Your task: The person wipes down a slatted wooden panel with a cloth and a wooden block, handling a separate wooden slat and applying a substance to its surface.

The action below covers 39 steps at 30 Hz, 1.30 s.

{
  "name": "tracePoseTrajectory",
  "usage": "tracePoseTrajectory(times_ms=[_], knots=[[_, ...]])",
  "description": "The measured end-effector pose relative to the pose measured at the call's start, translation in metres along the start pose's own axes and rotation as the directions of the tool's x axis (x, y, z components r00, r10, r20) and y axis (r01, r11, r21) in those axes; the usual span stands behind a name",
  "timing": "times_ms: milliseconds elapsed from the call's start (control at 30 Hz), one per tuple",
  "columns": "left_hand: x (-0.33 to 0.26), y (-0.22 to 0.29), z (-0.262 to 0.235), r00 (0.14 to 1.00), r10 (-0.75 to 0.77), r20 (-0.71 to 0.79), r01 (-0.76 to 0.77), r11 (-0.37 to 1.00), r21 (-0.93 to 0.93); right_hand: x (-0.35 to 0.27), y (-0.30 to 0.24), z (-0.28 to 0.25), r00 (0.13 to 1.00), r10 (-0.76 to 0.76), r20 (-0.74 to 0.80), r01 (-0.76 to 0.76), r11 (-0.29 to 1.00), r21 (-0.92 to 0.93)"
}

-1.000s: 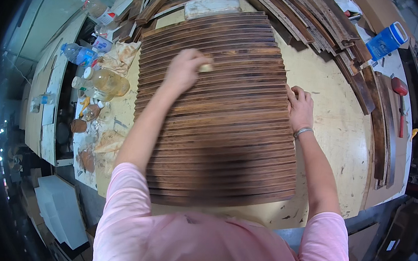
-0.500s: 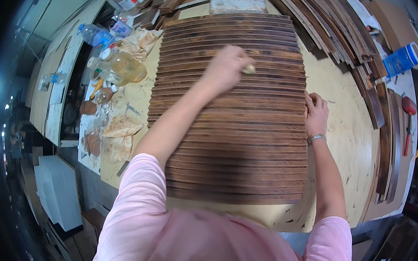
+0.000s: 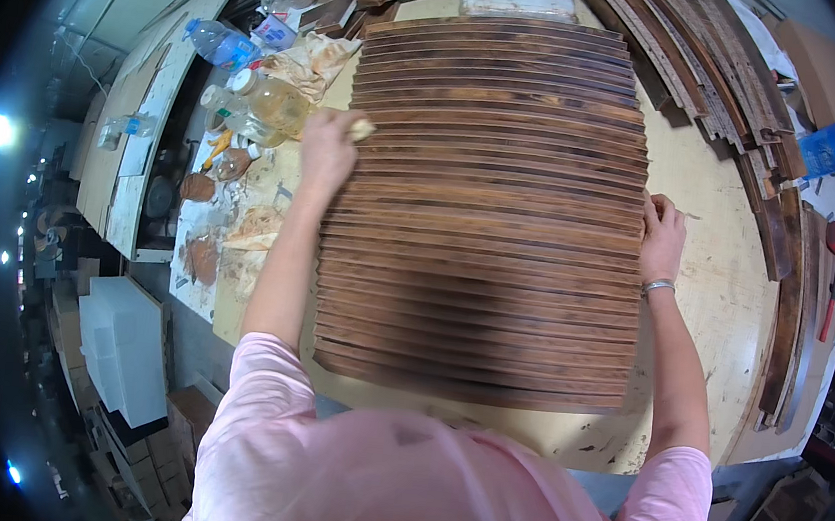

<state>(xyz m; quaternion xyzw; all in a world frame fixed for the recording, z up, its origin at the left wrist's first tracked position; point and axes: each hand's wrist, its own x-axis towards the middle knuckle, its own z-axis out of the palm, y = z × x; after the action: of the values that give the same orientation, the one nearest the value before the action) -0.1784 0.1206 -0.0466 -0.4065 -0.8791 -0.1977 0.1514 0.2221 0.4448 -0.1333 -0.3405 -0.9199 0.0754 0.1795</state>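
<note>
Your left hand is pinching a small pale pad at the left edge of the slats. Right hand lies flat, fingers together, on their right edge. Slats fill the table centre, all evenly dark; I'd guess rubbing is mostly done. Bottles crowd the left edge, planks the right; some open room at the near edge.

You have a row of dark brown wooden slats lying flat, side by side and overlapping, each running left to right, the stack spanning from the near edge of the pale workbench to its far side. At their left ends sits a small pale rag, bunched up.
</note>
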Motion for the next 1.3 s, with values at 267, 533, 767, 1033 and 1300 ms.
tracePoseTrajectory(times_ms=[267, 533, 767, 1033, 1300], knots=[[0.031, 0.211, 0.08, 0.965, 0.263, 0.006, -0.256, 0.943, -0.214, 0.001, -0.012, -0.011, 1.0, 0.024, 0.011, -0.024, 0.999, 0.039], [0.056, 0.36, 0.132, 0.836, 0.549, -0.001, -0.481, 0.732, -0.482, 0.002, -0.014, -0.013, 0.999, 0.041, 0.029, -0.042, 0.999, 0.032], [0.026, 0.201, 0.067, 0.853, 0.52, 0.046, -0.471, 0.805, -0.362, 0.002, -0.014, -0.014, 0.997, 0.058, 0.046, -0.06, 0.997, 0.043], [-0.011, -0.01, -0.033, 0.998, -0.063, 0.007, 0.061, 0.979, 0.193, 0.002, -0.006, -0.005, 0.998, 0.048, 0.028, -0.049, 0.999, 0.014], [0.002, 0.069, 0.005, 0.937, 0.339, 0.09, -0.312, 0.923, -0.225, 0.002, 0.0, -0.003, 0.999, 0.025, 0.044, -0.025, 1.0, -0.009]])
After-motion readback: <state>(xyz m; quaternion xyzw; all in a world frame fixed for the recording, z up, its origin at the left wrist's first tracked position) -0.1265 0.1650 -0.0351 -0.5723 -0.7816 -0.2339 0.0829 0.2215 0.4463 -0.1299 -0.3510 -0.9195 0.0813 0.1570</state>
